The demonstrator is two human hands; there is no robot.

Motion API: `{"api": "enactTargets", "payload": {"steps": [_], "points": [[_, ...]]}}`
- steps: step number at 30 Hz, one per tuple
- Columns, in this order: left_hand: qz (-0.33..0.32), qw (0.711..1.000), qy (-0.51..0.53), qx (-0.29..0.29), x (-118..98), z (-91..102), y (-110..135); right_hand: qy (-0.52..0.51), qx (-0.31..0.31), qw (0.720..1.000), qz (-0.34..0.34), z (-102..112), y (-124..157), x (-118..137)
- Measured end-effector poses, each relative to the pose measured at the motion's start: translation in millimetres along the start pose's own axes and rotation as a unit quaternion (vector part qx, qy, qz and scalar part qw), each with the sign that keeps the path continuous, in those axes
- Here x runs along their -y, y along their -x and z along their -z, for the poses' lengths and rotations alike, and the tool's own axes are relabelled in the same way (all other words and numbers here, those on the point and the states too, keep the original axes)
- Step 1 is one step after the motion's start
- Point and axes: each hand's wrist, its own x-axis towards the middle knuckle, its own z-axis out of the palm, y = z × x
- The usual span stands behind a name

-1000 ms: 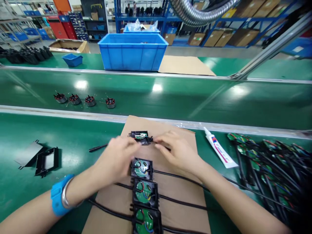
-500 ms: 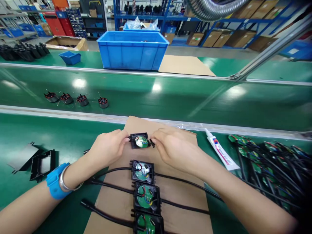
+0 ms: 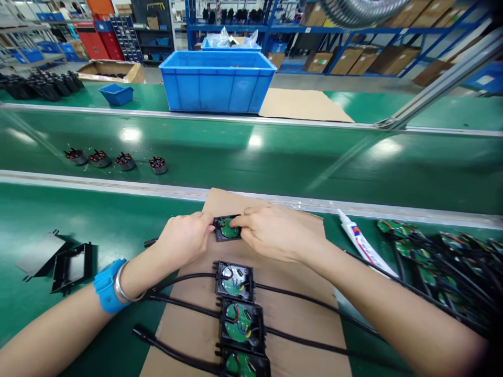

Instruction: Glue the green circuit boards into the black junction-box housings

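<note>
A small black plastic housing (image 3: pixel 220 236) with a round green circuit board (image 3: pixel 227 228) in it lies at the far end of a cardboard sheet (image 3: pixel 298 262). My left hand (image 3: pixel 190 233) pinches the housing's left edge. From the right, my right hand (image 3: pixel 271 230) grips the housing's right side, its index finger resting on the board and its other fingers curled. Part of the housing is hidden behind that hand. Nearer to me, a column of similar housings (image 3: pixel 234 281) with boards and black cables runs down the cardboard.
A white glue tube (image 3: pixel 363 243) lies right of the cardboard, beside a heap of wired circuit boards (image 3: pixel 428 256). Black empty cases (image 3: pixel 73 267) lie at the left. Several motor stators (image 3: pixel 126 161) stand on the green strip beyond. A blue bin (image 3: pixel 216 84) stands behind.
My right hand has shifted from the cable piece at the housing's right edge to put its index finger on the board. The stators have moved slightly left.
</note>
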Motion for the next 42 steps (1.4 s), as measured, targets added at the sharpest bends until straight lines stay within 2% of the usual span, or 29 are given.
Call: {"api": "enactTargets", "payload": {"steps": [8, 12, 16, 18, 22, 25, 28, 34, 39, 42], "points": [[-0.012, 0.997, 0.083, 0.000, 11, -0.9, -5, -0.036, 0.010, 0.999, -0.006, -18, -3, -3], [-0.020, 0.992, 0.127, 0.011, 12, 1.8, -1, -0.068, -0.008, 0.998, -0.002, -31, 11, 3], [-0.051, 0.984, 0.170, -0.017, 2, 1.5, 14, -0.083, -0.022, 0.996, 0.003, -39, 27, 16], [-0.072, 0.988, 0.135, -0.022, -2, -1.0, 20, -0.085, -0.032, 0.996, -0.004, -39, 31, 21], [-0.085, 0.996, -0.003, -0.007, -9, -5.8, 25, -0.086, -0.028, 0.996, -0.011, -36, 30, 22], [-0.104, 0.986, -0.130, 0.016, -19, -6.6, 22, -0.079, -0.019, 0.997, -0.011, -33, 28, 22], [-0.115, 0.973, -0.198, 0.031, -31, -6.2, 18, -0.068, -0.019, 0.997, -0.024, -32, 28, 23], [-0.098, 0.973, -0.210, -0.009, -35, -4.4, 30, -0.050, -0.027, 0.998, -0.027, -29, 30, 29], [-0.115, 0.977, -0.167, -0.070, -36, -22.2, 46, -0.058, -0.023, 0.997, -0.034, -29, 32, 30], [-0.091, 0.981, -0.160, -0.068, -39, -31.0, 41, -0.063, -0.021, 0.997, -0.034, -32, 31, 28]]}}
